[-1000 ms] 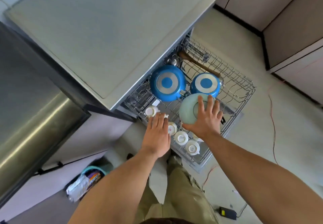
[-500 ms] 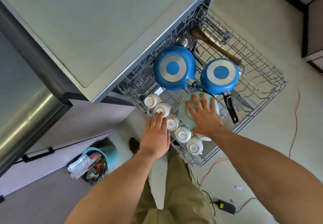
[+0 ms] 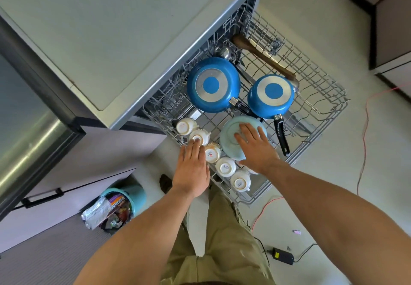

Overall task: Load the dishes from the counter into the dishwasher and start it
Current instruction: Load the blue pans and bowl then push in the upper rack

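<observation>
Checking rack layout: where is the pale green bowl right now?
In the head view, the pale green bowl sits upside down in the rack, under the right hand, beside the white cups.

Just one view, head cam, wide-angle, looking steeply down past own forearms. Pulled-out dishwasher rack (image 3: pixel 320 89) sits mid-frame, close, about arm's reach. Counter (image 3: pixel 115 29) fills upper left, floor (image 3: pixel 333 184) on right, trousers at bottom edge. Edges bend from lens. No second view, so no overlap.

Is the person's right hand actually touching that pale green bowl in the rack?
Touching. In the head view the right hand lies flat on the upturned pale green bowl, fingers spread across its base, with no gap visible between them.
</observation>
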{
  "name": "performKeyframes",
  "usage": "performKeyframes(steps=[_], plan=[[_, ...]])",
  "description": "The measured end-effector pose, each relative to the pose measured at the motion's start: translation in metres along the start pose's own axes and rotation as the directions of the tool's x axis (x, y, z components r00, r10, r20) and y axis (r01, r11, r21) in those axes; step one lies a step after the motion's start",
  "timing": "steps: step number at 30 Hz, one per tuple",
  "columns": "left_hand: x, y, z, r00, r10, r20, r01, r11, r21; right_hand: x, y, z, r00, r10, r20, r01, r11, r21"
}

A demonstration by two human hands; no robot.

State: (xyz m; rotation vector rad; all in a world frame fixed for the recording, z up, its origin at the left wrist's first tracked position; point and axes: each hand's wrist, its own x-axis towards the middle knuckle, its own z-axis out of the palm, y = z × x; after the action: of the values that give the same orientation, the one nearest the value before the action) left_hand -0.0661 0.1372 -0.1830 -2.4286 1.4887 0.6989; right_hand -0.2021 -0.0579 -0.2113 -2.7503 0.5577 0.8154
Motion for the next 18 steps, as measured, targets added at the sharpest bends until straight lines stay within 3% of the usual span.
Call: performKeyframes(steps=[12,18], plan=[[-0.049,0.025,-0.025,0.998,0.053,-0.037,-0.054,0.998,-0.028,-0.084,-0.025,-0.013,0.978,0.206,-0.045,-0.198,0.971,0.134],[-0.061,0.037,-0.029,0.977,0.213,-0.030,-0.212,0.977,0.032,-0.136,-0.016,-0.026,0.886,0.442,-0.141,-0.394,0.877,0.273]])
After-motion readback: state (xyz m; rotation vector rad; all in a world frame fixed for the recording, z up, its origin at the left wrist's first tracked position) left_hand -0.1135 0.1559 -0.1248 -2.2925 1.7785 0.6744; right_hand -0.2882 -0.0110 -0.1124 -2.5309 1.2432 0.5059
